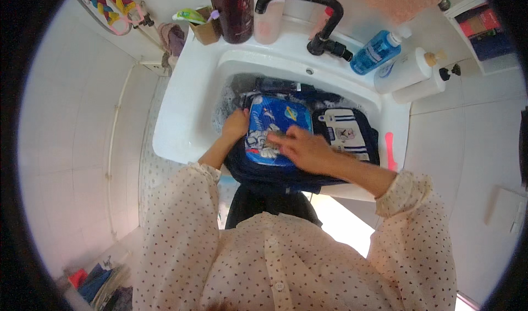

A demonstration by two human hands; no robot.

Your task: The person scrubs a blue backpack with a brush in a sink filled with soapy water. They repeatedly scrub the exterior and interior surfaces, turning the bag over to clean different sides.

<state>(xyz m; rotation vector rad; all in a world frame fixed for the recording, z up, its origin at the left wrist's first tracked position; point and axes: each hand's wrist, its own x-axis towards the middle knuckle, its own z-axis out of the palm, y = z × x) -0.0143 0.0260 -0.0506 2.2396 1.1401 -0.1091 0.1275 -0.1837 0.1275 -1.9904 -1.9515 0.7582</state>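
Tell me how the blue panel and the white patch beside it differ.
The blue panel shows an astronaut; the white patch has dark stripes. The blue panel looks larger than the white patch. Both are bordered by dark fabric in the sink.

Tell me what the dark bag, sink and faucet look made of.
Dark bag: probably fabric, matte and creased; its blue panel shines, perhaps plastic or just wet. Sink: likely glazed ceramic, smooth, glossy white. Faucet: probably metal, black-coated, with dull highlights.
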